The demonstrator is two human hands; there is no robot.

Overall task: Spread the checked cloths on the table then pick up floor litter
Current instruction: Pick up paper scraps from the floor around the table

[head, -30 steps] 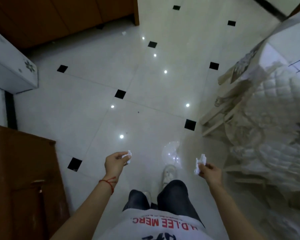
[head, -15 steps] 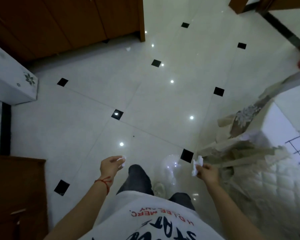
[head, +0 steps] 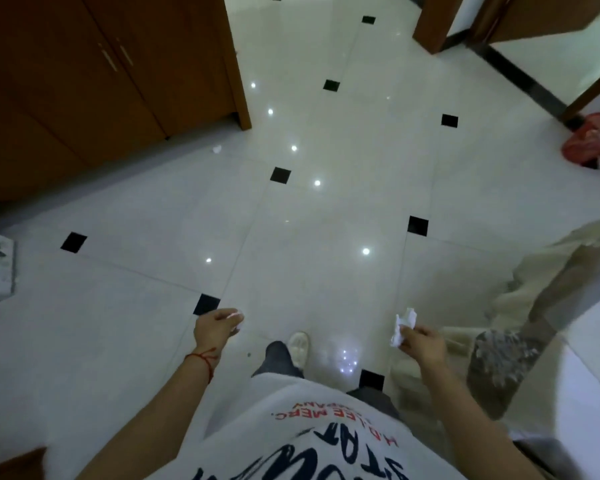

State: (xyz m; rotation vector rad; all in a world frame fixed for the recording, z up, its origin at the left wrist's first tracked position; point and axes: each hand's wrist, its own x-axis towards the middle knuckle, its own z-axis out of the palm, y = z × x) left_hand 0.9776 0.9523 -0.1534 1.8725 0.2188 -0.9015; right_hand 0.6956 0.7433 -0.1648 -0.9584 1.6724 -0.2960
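Crumpled white paper scrap (head: 403, 325) pinched in right hand (head: 421, 344), smaller white bit (head: 237, 318) gripped by left hand (head: 213, 329); another wad (head: 217, 149) by the brown wooden cabinet (head: 118, 81).

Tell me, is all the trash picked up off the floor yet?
Not quite. The left hand pinches a small white scrap, and the right hand holds a crumpled paper, so two bits are collected. One white scrap lies by the wooden cabinet. The cloths aren't in view.
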